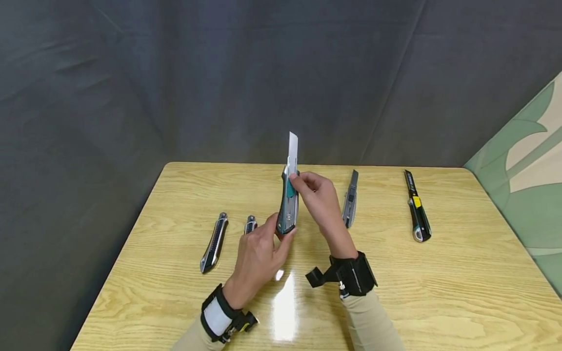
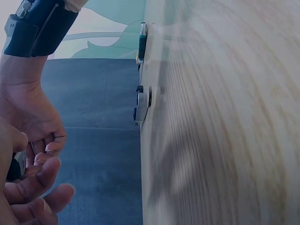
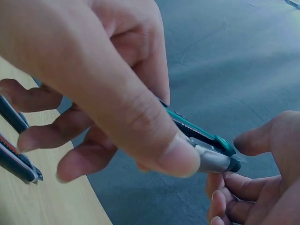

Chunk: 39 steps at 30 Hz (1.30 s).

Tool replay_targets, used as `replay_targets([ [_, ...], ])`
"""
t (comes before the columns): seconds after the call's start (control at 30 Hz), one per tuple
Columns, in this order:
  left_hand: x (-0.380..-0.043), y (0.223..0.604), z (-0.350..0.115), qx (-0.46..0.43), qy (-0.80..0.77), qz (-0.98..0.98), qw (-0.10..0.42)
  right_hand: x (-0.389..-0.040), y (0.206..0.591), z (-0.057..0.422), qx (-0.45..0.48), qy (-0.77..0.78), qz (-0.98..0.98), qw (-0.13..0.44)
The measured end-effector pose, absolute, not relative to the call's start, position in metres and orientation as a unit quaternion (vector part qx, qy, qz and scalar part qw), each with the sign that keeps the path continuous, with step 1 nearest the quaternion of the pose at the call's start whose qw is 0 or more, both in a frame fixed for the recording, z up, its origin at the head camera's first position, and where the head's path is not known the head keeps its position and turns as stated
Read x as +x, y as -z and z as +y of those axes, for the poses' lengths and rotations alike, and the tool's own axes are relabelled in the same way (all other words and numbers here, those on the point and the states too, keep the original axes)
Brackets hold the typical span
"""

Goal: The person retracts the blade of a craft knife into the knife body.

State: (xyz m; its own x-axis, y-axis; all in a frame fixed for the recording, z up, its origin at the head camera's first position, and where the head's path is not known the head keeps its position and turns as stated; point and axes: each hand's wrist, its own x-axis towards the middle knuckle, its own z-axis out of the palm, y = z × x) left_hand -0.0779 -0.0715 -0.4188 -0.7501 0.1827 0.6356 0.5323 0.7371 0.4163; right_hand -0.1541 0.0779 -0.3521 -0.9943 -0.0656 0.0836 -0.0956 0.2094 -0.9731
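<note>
Upright above the table, a utility knife [image 1: 287, 207] [image 3: 213, 159] with a teal slider has a long silver blade [image 1: 292, 145] out at the top. My left hand [image 1: 259, 251] [image 3: 126, 98] grips the knife's lower body between thumb and fingers. Near the blade end, my right hand [image 1: 322, 200] [image 3: 262, 178] pinches the knife, its thumb at the slider [image 1: 290, 187]. The left wrist view catches the left fingers [image 2: 37, 197] at its edge, with the right hand [image 2: 33, 112] beyond; the knife is mostly hidden there.
On the wooden table [image 1: 439, 292] lie a black-and-silver knife [image 1: 214, 243] and one partly hidden by my left hand [image 1: 250, 224]. Further right are a grey knife [image 1: 350, 202] and a black knife with a yellow slider [image 1: 418, 209]. A dark curtain [image 1: 281, 78] hangs behind.
</note>
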Motion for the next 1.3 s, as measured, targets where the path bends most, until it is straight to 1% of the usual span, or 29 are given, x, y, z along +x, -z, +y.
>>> replay_targets([
  [0.33,-0.079,0.421,-0.069,-0.205,0.287,-0.892,0.282,-0.156,0.356,0.081,0.061,-0.646,-0.761,0.006],
  [0.77,-0.081,0.42,-0.074,-0.194,0.26,-0.899,0.295,-0.154,0.356,0.072,0.074,-0.635,-0.769,0.034],
  [0.97,-0.079,0.419,-0.076,-0.189,0.261,-0.901,0.291,-0.151,0.358,0.067,0.09,-0.631,-0.769,0.047],
  [1.3,-0.08,0.417,-0.076,-0.189,0.253,-0.903,0.292,-0.152,0.356,0.067,0.092,-0.64,-0.762,0.037],
])
